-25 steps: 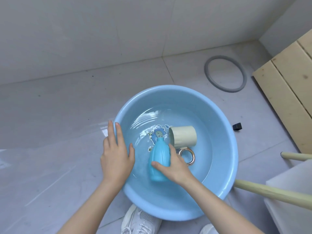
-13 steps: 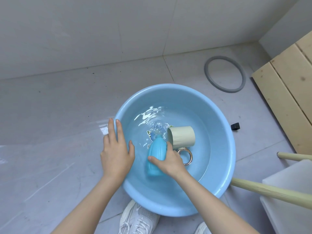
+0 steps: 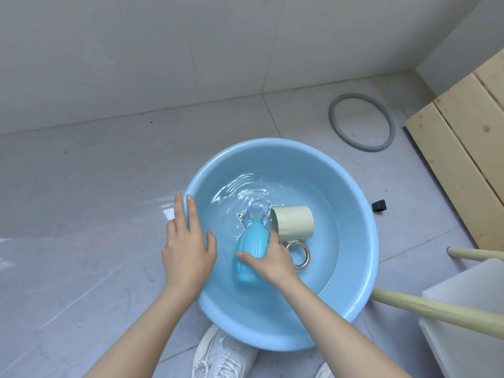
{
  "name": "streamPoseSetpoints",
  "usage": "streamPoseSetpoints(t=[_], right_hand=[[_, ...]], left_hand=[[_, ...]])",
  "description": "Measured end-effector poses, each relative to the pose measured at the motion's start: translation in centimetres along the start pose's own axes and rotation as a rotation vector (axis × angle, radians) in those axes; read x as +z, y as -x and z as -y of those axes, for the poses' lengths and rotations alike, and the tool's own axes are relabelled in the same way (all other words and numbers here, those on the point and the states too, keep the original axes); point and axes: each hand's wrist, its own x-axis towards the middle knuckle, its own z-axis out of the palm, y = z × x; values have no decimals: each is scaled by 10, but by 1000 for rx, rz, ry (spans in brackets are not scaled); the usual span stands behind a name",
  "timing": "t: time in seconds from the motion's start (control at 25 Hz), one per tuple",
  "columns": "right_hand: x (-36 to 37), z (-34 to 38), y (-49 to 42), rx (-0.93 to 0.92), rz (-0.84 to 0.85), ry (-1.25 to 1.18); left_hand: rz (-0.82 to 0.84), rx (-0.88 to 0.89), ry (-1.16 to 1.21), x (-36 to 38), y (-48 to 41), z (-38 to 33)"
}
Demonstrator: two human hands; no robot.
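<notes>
On a grey tiled floor stood a blue basin with water. Inside it, the right hand gripped a blue bottle, tilted with its neck in the water, just beside a cream mug. The left hand rested flat, fingers straight, on the basin's rim.

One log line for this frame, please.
right hand: grips blue bottle, neck dipped in water | left hand: rests on rim of basin | cream mug: lies sideways in basin
</notes>
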Motion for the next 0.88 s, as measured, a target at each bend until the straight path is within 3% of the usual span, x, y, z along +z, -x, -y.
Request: streamPoseSetpoints(t=[0.88], right_hand=[[1, -1, 1, 17, -5, -48]], left_hand=[[-14, -4, -5, 1, 0, 0]])
